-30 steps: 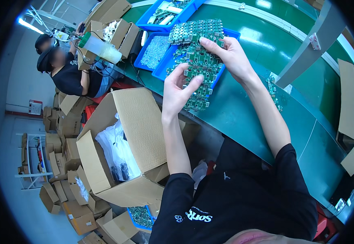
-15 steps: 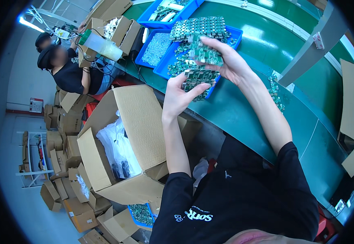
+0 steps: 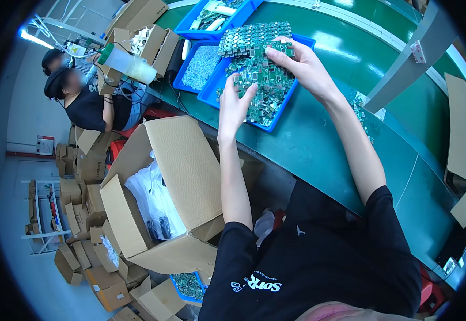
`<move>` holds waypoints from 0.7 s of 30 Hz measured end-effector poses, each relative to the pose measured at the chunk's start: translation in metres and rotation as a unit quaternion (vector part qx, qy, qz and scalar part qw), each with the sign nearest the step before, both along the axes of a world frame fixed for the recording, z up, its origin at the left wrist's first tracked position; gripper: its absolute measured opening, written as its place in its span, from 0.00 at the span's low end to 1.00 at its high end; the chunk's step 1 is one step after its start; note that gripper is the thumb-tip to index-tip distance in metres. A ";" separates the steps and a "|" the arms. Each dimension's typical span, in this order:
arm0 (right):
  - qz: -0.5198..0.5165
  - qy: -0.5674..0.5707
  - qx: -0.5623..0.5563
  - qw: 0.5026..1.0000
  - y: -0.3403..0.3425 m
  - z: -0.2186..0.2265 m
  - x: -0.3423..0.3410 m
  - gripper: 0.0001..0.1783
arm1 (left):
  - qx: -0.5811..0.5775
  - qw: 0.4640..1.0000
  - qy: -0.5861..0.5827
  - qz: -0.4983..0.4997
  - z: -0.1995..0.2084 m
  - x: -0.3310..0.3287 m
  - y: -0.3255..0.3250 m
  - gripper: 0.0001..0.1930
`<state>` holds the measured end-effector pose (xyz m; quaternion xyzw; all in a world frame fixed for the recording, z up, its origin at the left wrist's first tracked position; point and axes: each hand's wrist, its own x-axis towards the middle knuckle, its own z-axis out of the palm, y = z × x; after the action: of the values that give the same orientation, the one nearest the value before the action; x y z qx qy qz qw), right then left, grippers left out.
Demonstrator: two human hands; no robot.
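Observation:
My right hand point(image 3: 309, 69) is closed on a green circuit board panel point(image 3: 260, 52), thumb on top and fingers behind its far edge. My left hand point(image 3: 234, 111) is at the near left side of the green boards point(image 3: 248, 81), its thumb over them and its fingers curled at their left edge. Where one board ends and another starts there is hard to tell. Below both hands is a blue tray point(image 3: 282, 114) of loose small circuit boards point(image 3: 267, 101). A stack of board panels point(image 3: 257, 33) lies across its far end.
A blue tray of small clear pieces point(image 3: 202, 67) stands left of the boards, with another blue tray point(image 3: 254, 12) behind. A large open carton point(image 3: 184, 166) is by my left arm. A grey post point(image 3: 404, 64) rises at right. Two people point(image 3: 85, 99) sit at far left.
Both hands have come lower over the tray. The right hand's panel, blurred and raised before, now lies flatter, and the left hand has opened its grip somewhat and moved slightly away from me.

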<state>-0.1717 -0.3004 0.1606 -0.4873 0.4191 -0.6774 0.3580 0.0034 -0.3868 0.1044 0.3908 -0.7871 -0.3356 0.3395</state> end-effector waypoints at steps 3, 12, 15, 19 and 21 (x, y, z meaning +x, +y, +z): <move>0.042 0.025 0.058 0.997 0.003 -0.002 0.001 0.14 | -0.114 0.990 -0.045 0.068 0.002 0.003 0.004 0.19; -0.015 0.127 -0.041 0.991 0.003 -0.007 0.027 0.13 | 0.063 0.970 0.217 -0.094 0.054 -0.002 0.052 0.16; -0.123 0.134 -0.022 0.983 0.006 -0.009 0.038 0.16 | 0.072 0.958 0.263 -0.091 0.051 -0.007 0.062 0.15; -0.054 0.056 -0.031 0.997 0.003 -0.013 0.038 0.20 | 0.089 0.936 0.328 -0.092 0.051 -0.012 0.070 0.15; -0.026 0.014 -0.038 0.999 0.001 -0.013 0.039 0.20 | 0.092 0.920 0.362 -0.117 0.051 -0.013 0.071 0.15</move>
<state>-0.1330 -0.2992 0.1472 -0.4992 0.4105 -0.6949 0.3153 -0.0094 -0.3158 0.1555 0.1774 -0.6158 -0.5624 0.5225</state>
